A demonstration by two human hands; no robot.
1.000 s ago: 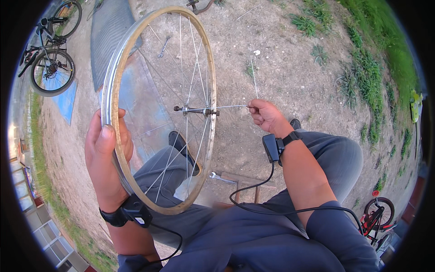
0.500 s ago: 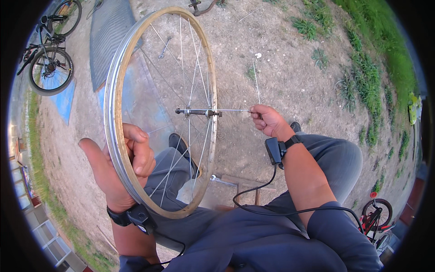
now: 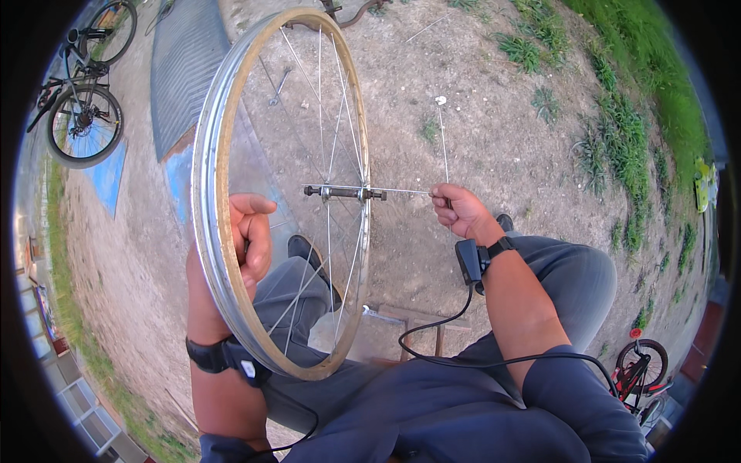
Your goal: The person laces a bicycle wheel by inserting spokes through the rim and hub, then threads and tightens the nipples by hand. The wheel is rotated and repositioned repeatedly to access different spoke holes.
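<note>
A bicycle wheel rim (image 3: 207,154), silver outside with a weathered tan side, stands nearly upright, without a tyre, laced with spokes to a hub (image 3: 340,193). My left hand (image 3: 251,239) supports the rim's near left side, fingers curled through it, index finger partly extended, thumb hidden. My right hand (image 3: 461,210), right of the hub, pinches a thin spoke (image 3: 409,190) running sideways to the hub. Another long spoke (image 3: 443,147) extends upward from that hand, apparently held too. A black band with a device sits on each wrist, cabled along my arms.
A black bicycle (image 3: 85,123) lies upper left beside a ribbed grey mat (image 3: 181,92) and blue sheet (image 3: 112,174). Wrenches (image 3: 278,92) lie on dirt; another rests by a wooden frame (image 3: 417,324) between my legs. A red bicycle (image 3: 641,370) is lower right; grass lines the right.
The wheel and hub have shifted slightly right. My left thumb lifted off the rim's face, then went out of sight; its fingers moved through the rim. My right hand has moved slightly down and right.
</note>
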